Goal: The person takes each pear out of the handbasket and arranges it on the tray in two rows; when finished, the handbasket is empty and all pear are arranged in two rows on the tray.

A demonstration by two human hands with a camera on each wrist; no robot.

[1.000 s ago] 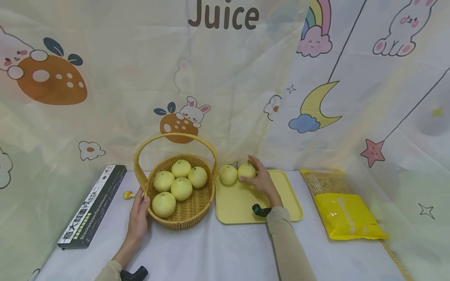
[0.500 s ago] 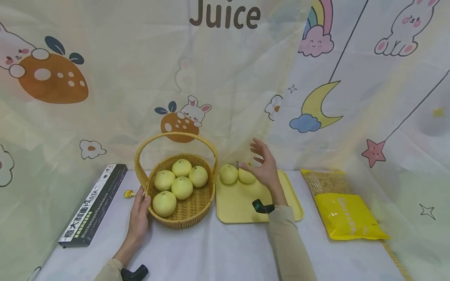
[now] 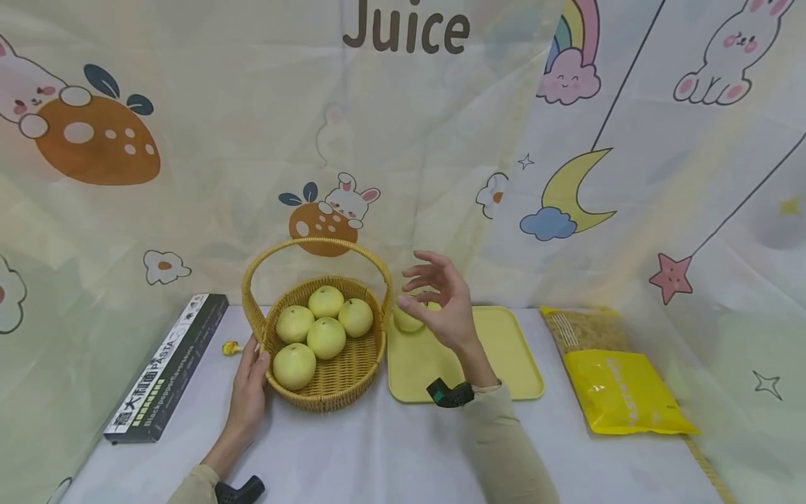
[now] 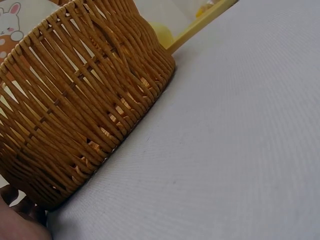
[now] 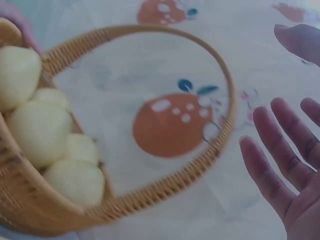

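— Head view: what's around the wicker basket (image 3: 354,364)?
— It stands left of middle on the white-covered table (image 3: 352,455). A dark pasta box (image 3: 166,371) lies by the table's left edge, a yellow pasta bag (image 3: 623,392) by its right. Just beside the basket is a yellow tray (image 3: 506,357), a lone fruit (image 3: 406,323) in its far left corner.
— Anything in the way?
— The right hand (image 3: 446,308), partly hiding that fruit; fingers spread and curved, holding nothing.
— The left hand (image 3: 248,392)?
— Against the basket's left side; I can't tell whether its fingers curl round it.
— Left wrist view?
— Brown open weave, fingers at its base.
— Right wrist?
— Handle (image 5: 170,186) arching beside spread fingers; fruits (image 5: 42,132) pale, round, smooth, inside the basket.
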